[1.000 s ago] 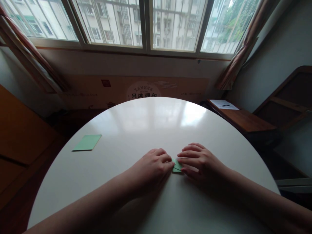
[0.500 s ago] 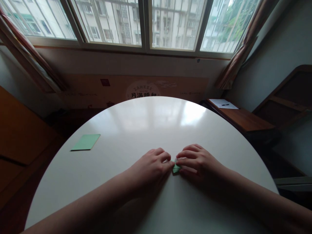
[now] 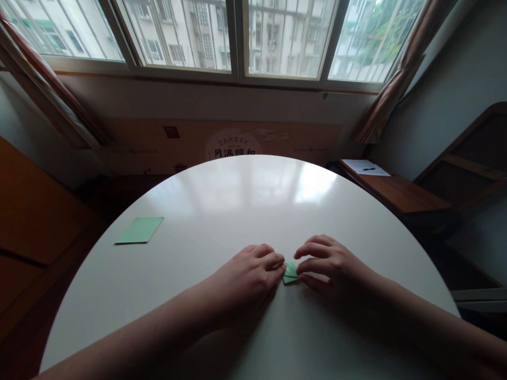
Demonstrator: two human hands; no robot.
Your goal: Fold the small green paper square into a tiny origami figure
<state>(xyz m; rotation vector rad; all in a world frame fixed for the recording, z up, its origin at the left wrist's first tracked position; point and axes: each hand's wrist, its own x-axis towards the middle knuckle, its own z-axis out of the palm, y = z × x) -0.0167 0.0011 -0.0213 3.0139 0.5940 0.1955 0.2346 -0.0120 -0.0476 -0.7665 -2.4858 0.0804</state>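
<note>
A small folded piece of green paper (image 3: pixel 290 269) lies on the white round table (image 3: pixel 222 221), between my two hands. My left hand (image 3: pixel 253 266) is closed at the paper's left edge, its fingertips pressed together on it. At the right edge, my right hand (image 3: pixel 327 264) has its fingers bent and spread apart. Its lower fingertips are at the paper's edge, while the upper ones are raised. A crease or layer edge crosses the paper. The parts under my left fingertips are hidden.
A flat square stack of green paper (image 3: pixel 140 230) lies near the table's left edge. Beyond the table on the right, a wooden surface (image 3: pixel 415 194) holds a white sheet (image 3: pixel 362 167) with a dark pen on it. A barred window (image 3: pixel 285 39) is ahead.
My right hand has shifted slightly right and its fingers have spread, lifting partly off the paper. More of the green paper shows between my hands. My left hand has moved slightly right.
</note>
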